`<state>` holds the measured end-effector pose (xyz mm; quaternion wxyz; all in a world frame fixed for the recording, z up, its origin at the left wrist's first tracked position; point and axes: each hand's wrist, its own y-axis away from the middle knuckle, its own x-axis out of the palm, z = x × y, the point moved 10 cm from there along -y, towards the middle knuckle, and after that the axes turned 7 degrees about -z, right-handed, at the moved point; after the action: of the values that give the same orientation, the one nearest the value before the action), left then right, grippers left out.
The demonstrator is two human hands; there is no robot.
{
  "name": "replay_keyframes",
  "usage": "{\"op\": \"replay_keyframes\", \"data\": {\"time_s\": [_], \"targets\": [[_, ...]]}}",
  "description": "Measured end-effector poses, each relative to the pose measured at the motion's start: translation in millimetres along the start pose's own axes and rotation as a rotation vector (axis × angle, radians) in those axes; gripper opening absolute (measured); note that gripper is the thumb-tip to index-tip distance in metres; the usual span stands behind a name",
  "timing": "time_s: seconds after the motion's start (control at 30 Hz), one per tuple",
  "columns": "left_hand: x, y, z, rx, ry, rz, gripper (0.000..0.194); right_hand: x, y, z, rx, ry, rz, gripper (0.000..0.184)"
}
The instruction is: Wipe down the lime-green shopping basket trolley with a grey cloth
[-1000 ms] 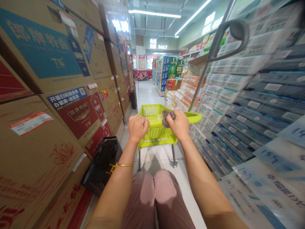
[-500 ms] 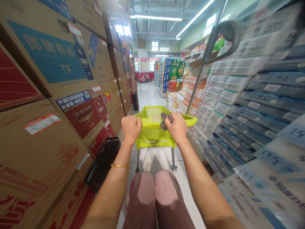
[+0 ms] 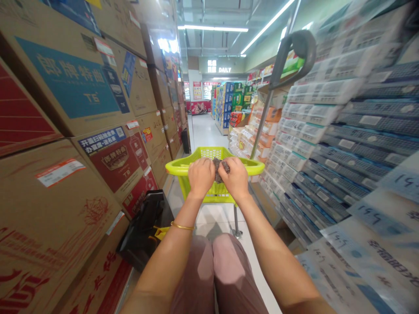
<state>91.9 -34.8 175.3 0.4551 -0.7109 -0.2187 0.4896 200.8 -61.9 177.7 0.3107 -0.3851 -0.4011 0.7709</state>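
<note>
A lime-green shopping cart (image 3: 176,168) stands in front of my knees, its wide rim facing me. My left hand (image 3: 200,176) is closed over the near rim, just left of the middle. Close beside it, my right hand (image 3: 236,176) is closed on a crumpled dark grey cloth (image 3: 218,171), which lies against the same rim. The cloth fills the narrow gap between my two hands; whether the fingers of my left hand also touch it, I cannot tell. Both hands hide part of the basket behind them.
Stacked cardboard boxes (image 3: 108,161) wall the left side, with a black bag (image 3: 147,226) at their foot. White and blue packs (image 3: 353,131) are piled high on the right. A grey pole with a looped handle (image 3: 262,124) rises by the cart's right. The aisle floor (image 3: 206,126) runs ahead.
My left hand has slid right along the rim from its left end to beside the cloth. My right hand, with the cloth, has shifted slightly left.
</note>
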Motion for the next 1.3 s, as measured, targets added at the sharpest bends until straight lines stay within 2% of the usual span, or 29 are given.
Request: {"op": "replay_keyframes", "data": {"time_s": [0.17, 0.33, 0.53, 0.7, 0.83, 0.97, 1.07, 1.2, 1.3], "targets": [[0.9, 6.1, 1.8, 0.018, 0.000, -0.001, 0.024, 5.0, -1.3, 9.0, 0.039, -0.112, -0.047, 0.016], [0.2, 6.2, 3.2, 0.022, 0.047, -0.039, 0.029, 8.7, -0.3, -0.2, 0.001, -0.016, 0.006, 0.015], [1.6, 6.2, 5.4, 0.028, 0.062, -0.084, 0.032, -17.0, -2.7, -43.6, 0.027, 0.157, -0.033, 0.017], [1.4, 5.8, 4.1, 0.007, 0.045, -0.107, 0.032, -41.4, 1.7, -65.4, 0.019, 0.253, -0.170, 0.017], [0.2, 5.1, -0.7, -0.007, 0.003, -0.105, 0.031, -37.8, 3.0, -55.1, 0.054, 0.268, -0.179, 0.016], [1.8, 5.0, -4.1, -0.013, -0.017, -0.087, 0.030, -11.1, 5.3, -17.8, 0.013, 0.169, -0.116, 0.017], [3.5, 5.3, -2.2, -0.021, -0.002, -0.066, 0.031, 1.1, 10.4, 3.5, -0.041, 0.087, -0.162, 0.019], [3.1, 5.3, -0.7, 0.027, -0.020, -0.064, 0.032, 7.5, 16.8, 10.0, -0.184, 0.059, -0.167, 0.017], [3.4, 5.0, -0.7, 0.060, -0.026, -0.072, 0.031, 3.0, 17.2, -1.2, -0.241, 0.091, -0.144, 0.015]]}}
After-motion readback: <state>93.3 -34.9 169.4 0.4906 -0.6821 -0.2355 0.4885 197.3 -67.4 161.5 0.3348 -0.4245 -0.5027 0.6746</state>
